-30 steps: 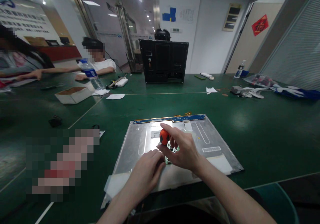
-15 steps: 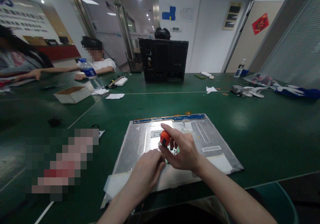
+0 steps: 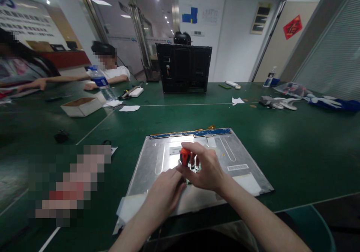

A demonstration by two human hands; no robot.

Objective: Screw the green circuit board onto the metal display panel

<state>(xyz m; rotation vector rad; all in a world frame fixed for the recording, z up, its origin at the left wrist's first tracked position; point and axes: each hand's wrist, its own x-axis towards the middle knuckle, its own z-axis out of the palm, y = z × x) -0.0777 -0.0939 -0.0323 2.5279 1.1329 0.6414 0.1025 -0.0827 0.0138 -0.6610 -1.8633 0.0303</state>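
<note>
Right hand: our right hand [image 3: 208,165] is partly closed, fingers curled around a red-and-black tool handle [image 3: 185,156], index finger over its top and thumb at its near side.
Left hand: our left hand [image 3: 168,186] lies low beside it, fingers bent and bunched; we cannot tell whether they pinch anything.
Tool handle: it stands roughly upright above the middle of the metal panel [image 3: 149,162]; its lower end is hidden from us.
Handle feel: we judge it light and stiff, best held around its rounded body, with the fingertips free to turn it.
Panel: it lies flat on the green surface [image 3: 284,147], near us; we expect it to be stiff, smooth and rather slippery, safest held by its bare left and right edges.
Small green board: this circuit board [image 3: 197,166] shows in part beneath our hands; we would call it fragile and touch only its rim.
Far edge: a blue strip board [image 3: 213,133] runs along it, thin and likely easy to crack, so we would not lift there.
</note>
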